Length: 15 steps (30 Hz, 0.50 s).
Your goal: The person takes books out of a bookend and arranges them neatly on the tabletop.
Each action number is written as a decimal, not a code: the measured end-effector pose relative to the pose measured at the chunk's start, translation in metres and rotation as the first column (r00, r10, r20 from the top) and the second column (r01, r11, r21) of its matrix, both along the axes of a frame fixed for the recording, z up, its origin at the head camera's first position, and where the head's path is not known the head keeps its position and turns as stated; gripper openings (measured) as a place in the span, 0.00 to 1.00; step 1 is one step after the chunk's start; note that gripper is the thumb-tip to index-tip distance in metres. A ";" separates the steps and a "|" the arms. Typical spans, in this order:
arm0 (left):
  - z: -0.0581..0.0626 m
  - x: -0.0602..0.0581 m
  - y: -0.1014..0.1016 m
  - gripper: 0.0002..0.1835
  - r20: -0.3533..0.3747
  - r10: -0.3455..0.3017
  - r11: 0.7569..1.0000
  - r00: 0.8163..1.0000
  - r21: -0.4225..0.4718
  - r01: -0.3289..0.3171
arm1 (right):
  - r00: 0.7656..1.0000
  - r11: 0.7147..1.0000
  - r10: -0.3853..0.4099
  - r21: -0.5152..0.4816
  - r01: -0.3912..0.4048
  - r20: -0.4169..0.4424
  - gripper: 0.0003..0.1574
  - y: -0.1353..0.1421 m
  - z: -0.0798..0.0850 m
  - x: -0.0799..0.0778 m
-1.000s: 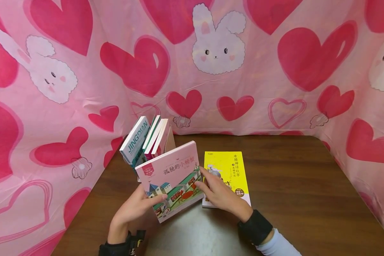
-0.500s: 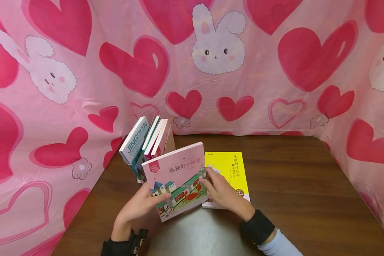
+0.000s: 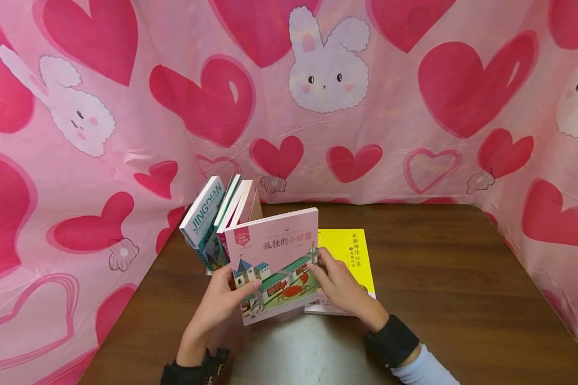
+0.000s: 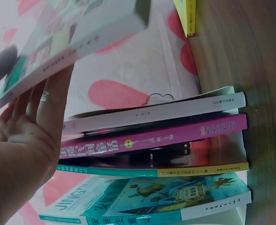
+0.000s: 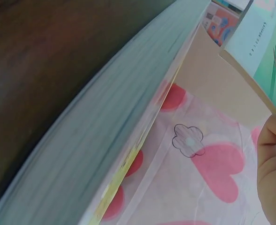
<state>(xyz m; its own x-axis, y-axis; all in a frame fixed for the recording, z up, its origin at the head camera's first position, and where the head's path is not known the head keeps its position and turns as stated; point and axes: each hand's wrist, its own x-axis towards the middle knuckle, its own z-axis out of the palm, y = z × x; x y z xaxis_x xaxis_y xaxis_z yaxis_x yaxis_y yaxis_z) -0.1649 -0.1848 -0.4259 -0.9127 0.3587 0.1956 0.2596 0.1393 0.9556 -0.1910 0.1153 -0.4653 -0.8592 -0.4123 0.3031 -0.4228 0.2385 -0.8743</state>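
A pink picture book (image 3: 279, 267) with a red crab and a green train on its cover is held up, slightly tilted, between both hands. My left hand (image 3: 221, 299) grips its left edge, thumb on the front cover and fingers behind. At the right edge, my right hand (image 3: 344, 289) pinches it with the thumb in front. In the left wrist view the spine of this book (image 4: 58, 63) shows above the palm. A yellow book (image 3: 344, 251) lies flat on the table, partly hidden behind the right hand and the pink book.
Several books stand upright in a row at the left, among them a teal one (image 3: 207, 230) and a magenta-spined one (image 4: 156, 136). A beige panel (image 3: 256, 208) stands at their right end. The brown table (image 3: 443, 299) meets a pink heart-print cloth (image 3: 390, 123) at the back.
Both hands have carried the pink book to the right and slightly up, turning it more level. It now covers more of the yellow book. The standing books have not moved.
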 end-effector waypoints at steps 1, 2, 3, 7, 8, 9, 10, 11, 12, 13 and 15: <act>0.000 0.000 0.001 0.26 0.002 0.021 1.000 1.000 0.007 -0.021 | 1.000 1.000 -0.004 0.001 0.004 -0.001 0.18 0.001 0.001 0.000; 0.000 0.001 0.002 0.25 0.004 0.042 0.999 0.999 0.004 -0.042 | 1.000 1.000 -0.010 0.002 0.010 0.002 0.18 0.002 0.001 0.000; -0.001 0.002 0.004 0.25 0.011 0.067 0.998 0.998 -0.009 -0.067 | 1.000 1.000 -0.017 0.004 0.017 0.006 0.18 0.003 0.002 0.000; 0.000 0.005 0.008 0.26 0.036 0.144 0.984 0.989 -0.114 -0.139 | 0.999 0.999 -0.048 0.024 0.048 0.009 0.17 0.007 0.001 -0.001; 0.000 0.007 0.009 0.27 0.042 0.158 0.979 0.986 -0.140 -0.151 | 0.999 0.998 -0.052 0.028 0.052 0.009 0.17 0.009 0.001 -0.001; 0.000 0.008 0.010 0.27 0.046 0.174 0.973 0.984 -0.162 -0.165 | 0.998 0.998 -0.057 0.030 0.056 0.009 0.17 0.010 0.000 -0.002; 0.000 0.009 0.011 0.27 0.046 0.185 0.969 0.982 -0.174 -0.175 | 0.998 0.998 -0.063 0.031 0.062 0.008 0.16 0.011 0.000 -0.002; 0.001 0.009 0.011 0.26 0.044 0.194 0.967 0.980 -0.179 -0.183 | 0.998 0.997 -0.068 0.030 0.068 0.007 0.16 0.012 0.000 -0.002; 0.001 0.010 0.011 0.25 0.034 0.203 0.964 0.978 -0.179 -0.194 | 0.997 0.997 -0.076 0.032 0.076 0.001 0.15 0.013 0.001 -0.002; 0.001 0.010 0.011 0.24 0.025 0.214 0.962 0.977 -0.178 -0.206 | 0.996 0.996 -0.085 0.031 0.085 -0.001 0.15 0.014 0.001 -0.002; 0.001 0.010 0.012 0.22 0.000 0.227 0.959 0.974 -0.173 -0.223 | 0.995 0.994 -0.103 0.030 0.103 -0.005 0.15 0.015 0.001 -0.003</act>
<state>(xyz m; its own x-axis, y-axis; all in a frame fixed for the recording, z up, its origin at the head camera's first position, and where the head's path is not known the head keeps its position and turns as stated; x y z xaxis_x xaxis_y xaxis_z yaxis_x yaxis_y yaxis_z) -0.1554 -0.1728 -0.4248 -0.9767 0.1700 0.1307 0.1842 0.3531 0.9173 -0.1939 0.1303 -0.4642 -0.8965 -0.3307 0.2949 -0.3979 0.3076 -0.8643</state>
